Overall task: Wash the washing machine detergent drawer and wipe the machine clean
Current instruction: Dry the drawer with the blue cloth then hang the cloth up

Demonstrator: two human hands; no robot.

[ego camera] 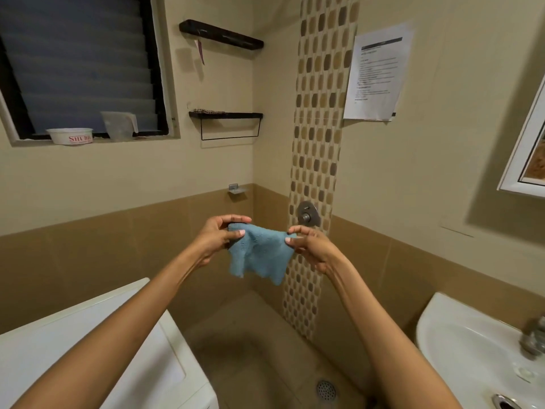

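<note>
1. Beige tiled bathroom corner is filling the view, with a darker tan band running along the lower wall (88, 255) and a mosaic strip (320, 143) going up the right-hand wall.
2. Both arms are reaching forward at mid-frame, holding a blue cloth (259, 253) up in the air in front of the corner.
3. Left hand (219, 239) is pinching the cloth's upper left corner, thumb and fingers (240, 233) closed tight on the fabric.
4. Right hand (309, 246) is pinching the upper right corner the same way, thumb and forefinger closed on the edge.
5. Cloth is hanging stretched between the two hands, lower edge drooping free, touching nothing else.
6. Washing machine (97, 349) is sitting at lower left, white top partly under the left forearm; cloth is well above and clear of it.
7. Detergent drawer: can't tell where it is.
8. White sink (460, 349) is sitting at lower right, tap (532, 338) at the frame edge.
9. Floor drain (326, 390) is showing between machine and sink.
10. Window (79, 63) at upper left is carrying a white tub (70, 136) and a clear measuring jug (118, 125) on its sill.
11. Two black wall shelves (225, 115), a printed sheet (379, 72) and a mirror (528, 152) are hanging on the walls.
</note>
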